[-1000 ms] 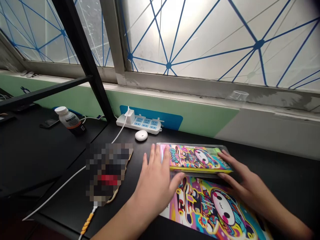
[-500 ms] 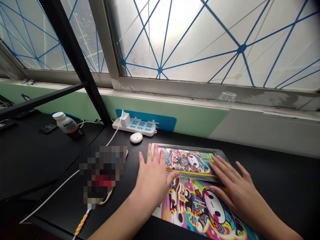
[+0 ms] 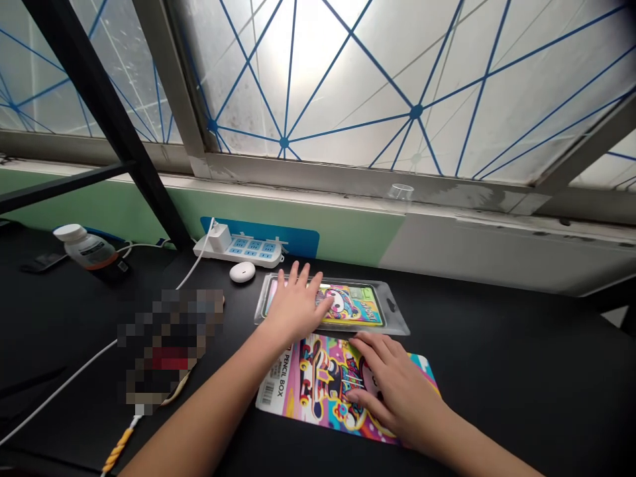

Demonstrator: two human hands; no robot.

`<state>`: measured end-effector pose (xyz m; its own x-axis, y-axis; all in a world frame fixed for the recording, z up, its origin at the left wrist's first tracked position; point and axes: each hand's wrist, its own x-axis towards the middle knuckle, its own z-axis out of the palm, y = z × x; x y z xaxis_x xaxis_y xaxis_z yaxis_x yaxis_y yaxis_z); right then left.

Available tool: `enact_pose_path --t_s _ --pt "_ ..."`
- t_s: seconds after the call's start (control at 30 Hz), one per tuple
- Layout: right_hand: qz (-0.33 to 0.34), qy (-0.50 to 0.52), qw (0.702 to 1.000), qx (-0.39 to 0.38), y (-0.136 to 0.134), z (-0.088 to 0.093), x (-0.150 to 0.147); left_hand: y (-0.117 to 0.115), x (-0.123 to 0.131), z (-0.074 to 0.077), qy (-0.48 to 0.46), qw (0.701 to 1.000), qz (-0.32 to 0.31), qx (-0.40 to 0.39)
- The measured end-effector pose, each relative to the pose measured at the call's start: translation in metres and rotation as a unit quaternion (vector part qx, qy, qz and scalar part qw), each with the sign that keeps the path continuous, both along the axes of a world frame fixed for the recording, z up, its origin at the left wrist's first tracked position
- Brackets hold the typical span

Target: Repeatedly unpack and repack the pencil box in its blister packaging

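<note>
Your left hand [image 3: 297,308] spreads its fingers wide over the pencil box [image 3: 360,308], gripping nothing; the box lies in its clear plastic tray [image 3: 396,321] on the black table [image 3: 507,358]. Your right hand [image 3: 400,381], fingers loosely bent and thumb apart, rests ungripping on the printed card [image 3: 318,384] just nearer you.

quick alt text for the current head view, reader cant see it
A person's spread left hand rests on a clear plastic package holding a cartoon-printed case, while the right hand rests on a matching card marked PENCIL BOX, nearer the viewer. A white power strip sits at the back of the black desk, below a window with blue lines.
</note>
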<state>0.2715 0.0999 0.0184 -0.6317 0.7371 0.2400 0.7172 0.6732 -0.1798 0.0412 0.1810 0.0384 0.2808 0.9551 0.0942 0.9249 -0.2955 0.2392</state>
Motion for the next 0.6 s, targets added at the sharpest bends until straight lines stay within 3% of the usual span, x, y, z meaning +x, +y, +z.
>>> enact_pose_path --t_s 0.13,0.37,0.47,0.6 --pt "-0.075 0.006 0.996 -0.036 0.001 0.003 -0.002 0.001 -0.014 -0.001 0.006 1.0 0.006 -0.003" --pt "-0.105 0.021 0.987 -0.117 -0.005 0.019 0.005 0.003 -0.022 0.002 0.005 1.0 -0.02 -0.024" --pt "-0.124 -0.001 0.976 -0.177 0.007 0.037 0.028 0.003 -0.03 0.009 -0.002 0.998 -0.047 -0.052" --pt "-0.141 -0.013 0.95 -0.28 0.045 0.053 0.079 -0.002 -0.029 0.018 -0.003 0.997 -0.047 -0.056"
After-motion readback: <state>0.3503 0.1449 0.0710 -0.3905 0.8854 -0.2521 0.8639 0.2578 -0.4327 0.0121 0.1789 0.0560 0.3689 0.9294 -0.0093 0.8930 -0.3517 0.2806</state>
